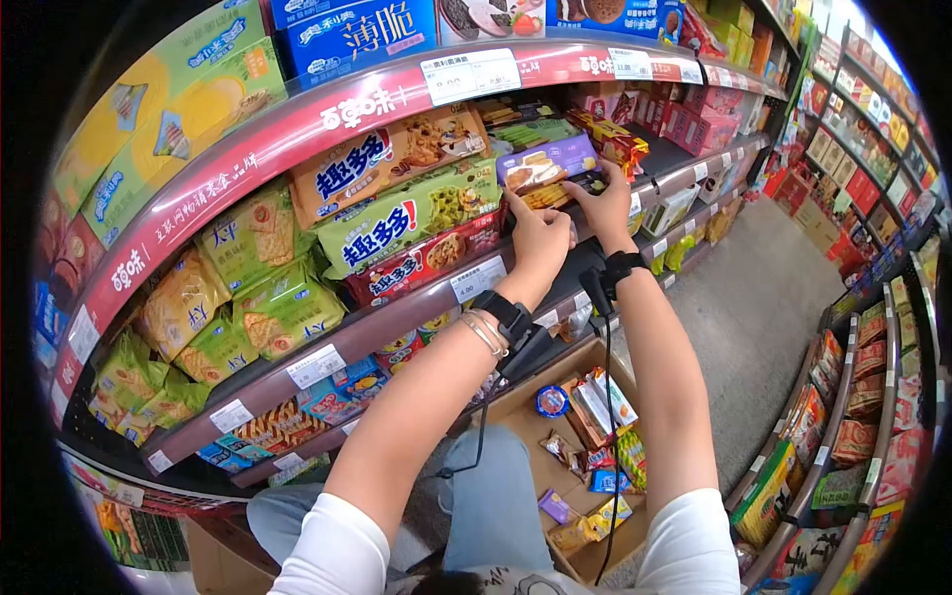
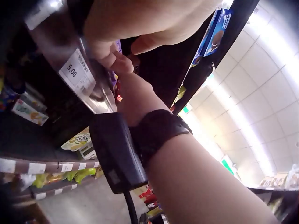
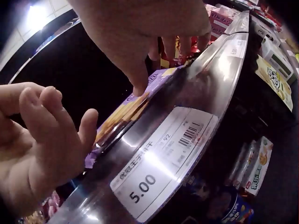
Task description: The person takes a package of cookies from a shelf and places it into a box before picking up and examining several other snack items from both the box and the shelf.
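Note:
A purple biscuit packet point(image 1: 545, 164) point(image 3: 126, 112) lies on the middle shelf between the two hands. My right hand point(image 1: 603, 205) point(image 3: 145, 32) is at its right end, the thumb on its front face and the other fingers bent round the far side, partly hidden. At its left end is my left hand point(image 1: 540, 243) point(image 3: 42, 135), index finger extended near the packet and the other fingers loosely bent, gripping nothing. In the left wrist view my left hand point(image 2: 149, 23) hides most of the packet, and my right hand point(image 2: 122, 65) is beyond it.
Green biscuit packets point(image 1: 412, 218) stand left of the hands; pink boxes point(image 1: 689, 124) are farther right. A price label point(image 3: 163, 163) is on the shelf edge. Below, a cardboard box point(image 1: 585, 372) holds several snacks. The aisle floor point(image 1: 744, 258) runs at right.

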The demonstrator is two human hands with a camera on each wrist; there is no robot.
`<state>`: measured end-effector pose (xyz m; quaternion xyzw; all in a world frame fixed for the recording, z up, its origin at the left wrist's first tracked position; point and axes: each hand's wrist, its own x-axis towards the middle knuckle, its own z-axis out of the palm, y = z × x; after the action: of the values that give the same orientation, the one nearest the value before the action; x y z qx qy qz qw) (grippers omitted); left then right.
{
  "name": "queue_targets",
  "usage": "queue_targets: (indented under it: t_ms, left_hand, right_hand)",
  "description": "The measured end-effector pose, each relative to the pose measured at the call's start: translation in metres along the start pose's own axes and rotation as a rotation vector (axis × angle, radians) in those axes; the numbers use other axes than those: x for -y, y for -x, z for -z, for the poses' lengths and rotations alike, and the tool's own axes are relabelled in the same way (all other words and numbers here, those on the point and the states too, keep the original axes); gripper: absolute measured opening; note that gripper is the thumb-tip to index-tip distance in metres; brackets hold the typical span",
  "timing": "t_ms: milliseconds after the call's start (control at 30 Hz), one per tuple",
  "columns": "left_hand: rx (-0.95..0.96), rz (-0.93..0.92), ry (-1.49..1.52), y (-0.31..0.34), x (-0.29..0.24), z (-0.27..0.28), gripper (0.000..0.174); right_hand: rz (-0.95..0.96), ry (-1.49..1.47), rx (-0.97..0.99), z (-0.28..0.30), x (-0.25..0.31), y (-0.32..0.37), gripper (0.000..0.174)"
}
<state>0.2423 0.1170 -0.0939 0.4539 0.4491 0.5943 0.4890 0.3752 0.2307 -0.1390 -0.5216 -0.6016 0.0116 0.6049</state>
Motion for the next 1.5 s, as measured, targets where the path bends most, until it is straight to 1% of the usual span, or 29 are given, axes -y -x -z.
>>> queue_targets:
  t_ms: [67,100,200,233,267,333,367,400,467,533,567,600,667,733,767,800,867,900,967,1000,1067,1100,1167,1200,1233,1333,1367,1467,1500]
  left_hand:
    - [-0.012,-0.062,-0.022,0.002,0.008,0.001,0.092]
    - [-0.048,-0.106,-0.059,0.002,0.015,0.000,0.084]
    - [-0.124,-0.273,-0.222,-0.003,0.047,0.005,0.070]
    - [-0.172,-0.293,-0.219,0.001,0.052,0.008,0.053]
    - [-0.199,-0.314,-0.240,-0.001,0.063,0.010,0.039]
    - [-0.101,-0.154,-0.121,0.021,0.059,0.016,0.028]
    - [-0.088,-0.097,-0.063,0.031,0.060,0.017,0.023]
    - [-0.082,-0.047,-0.040,0.041,0.064,0.018,0.024]
    - [-0.066,0.040,0.017,0.059,0.086,0.019,0.022]
    - [-0.048,0.185,0.033,0.090,0.096,0.018,0.020]
    - [-0.039,0.172,0.027,0.097,0.124,0.017,0.017]
    - [-0.075,0.156,-0.004,0.110,0.143,0.015,0.014]
    - [-0.039,0.272,-0.049,0.142,0.172,0.015,0.013]
    - [0.018,0.406,-0.023,0.169,0.208,0.020,0.015]
    - [0.052,0.494,-0.016,0.184,0.213,0.024,0.015]
    - [0.086,0.575,-0.009,0.196,0.216,0.027,0.014]
    - [0.084,0.638,-0.050,0.219,0.233,0.031,0.012]
    - [0.081,0.667,-0.070,0.228,0.244,0.033,0.011]
    - [0.141,0.757,-0.141,0.245,0.266,0.041,0.015]
    - [0.171,0.802,-0.177,0.253,0.278,0.045,0.017]
    - [0.151,0.827,-0.211,0.267,0.304,0.050,0.016]
    - [0.159,0.834,-0.234,0.274,0.319,0.054,0.017]
    - [0.182,0.860,-0.254,0.283,0.329,0.055,0.017]
    - [0.197,0.881,-0.251,0.286,0.325,0.054,0.018]
    - [0.211,0.903,-0.248,0.289,0.324,0.054,0.018]
    - [0.380,0.798,-0.280,0.288,0.334,0.054,0.020]
    - [0.376,0.784,-0.311,0.289,0.338,0.054,0.020]
    - [0.370,0.733,-0.404,0.294,0.351,0.051,0.020]
    - [0.366,0.747,-0.391,0.294,0.350,0.049,0.021]
  right_hand:
    - [-0.035,-0.045,-0.006,0.006,0.003,0.007,0.055]
    - [-0.009,0.025,-0.089,0.015,0.022,0.016,0.045]
    - [-0.005,-0.067,-0.098,0.028,0.022,0.039,0.038]
    - [-0.011,-0.089,-0.100,0.036,0.035,0.048,0.033]
    - [-0.188,-0.165,-0.021,0.049,0.047,0.062,0.031]
    - [-0.119,-0.232,-0.034,0.056,0.038,0.086,0.026]
    - [-0.185,-0.268,-0.011,0.064,0.037,0.102,0.022]
    - [-0.258,-0.280,0.019,0.074,0.041,0.118,0.018]
    - [-0.345,-0.475,0.050,0.082,0.021,0.152,0.014]
    - [-0.449,-0.622,0.069,0.095,0.018,0.186,0.011]
    - [-0.518,-0.626,0.090,0.106,0.016,0.205,0.011]
    - [-0.588,-0.630,0.112,0.119,0.021,0.222,0.011]
    - [-0.700,-0.527,0.171,0.137,0.012,0.262,0.011]
    - [-0.784,-0.599,0.108,0.145,-0.007,0.313,0.011]
    - [-0.805,-0.542,0.173,0.154,-0.022,0.341,0.015]
    - [-0.962,-0.481,0.194,0.164,-0.023,0.362,0.013]
    - [-1.162,-0.443,0.126,0.173,-0.041,0.412,0.008]
    - [-1.262,-0.440,0.139,0.179,-0.049,0.433,0.008]
    - [-1.460,-0.435,0.166,0.191,-0.063,0.472,0.008]
    - [-1.510,-0.411,0.191,0.195,-0.070,0.490,0.008]
    - [-1.614,-0.361,0.246,0.201,-0.081,0.525,0.009]
    - [-1.653,-0.355,0.218,0.204,-0.084,0.540,0.015]
    - [-1.635,-0.177,0.287,0.208,-0.103,0.574,0.017]
    - [-1.625,-0.088,0.326,0.210,-0.118,0.597,0.019]
    - [-1.453,0.083,0.360,0.215,-0.145,0.634,0.030]
    - [-1.272,0.494,0.477,0.243,-0.146,0.646,0.041]
    - [-1.401,0.490,0.559,0.255,-0.146,0.642,0.056]
    - [-1.519,0.712,0.908,0.270,-0.107,0.602,0.068]
    - [-1.559,0.669,1.104,0.280,-0.126,0.626,0.070]
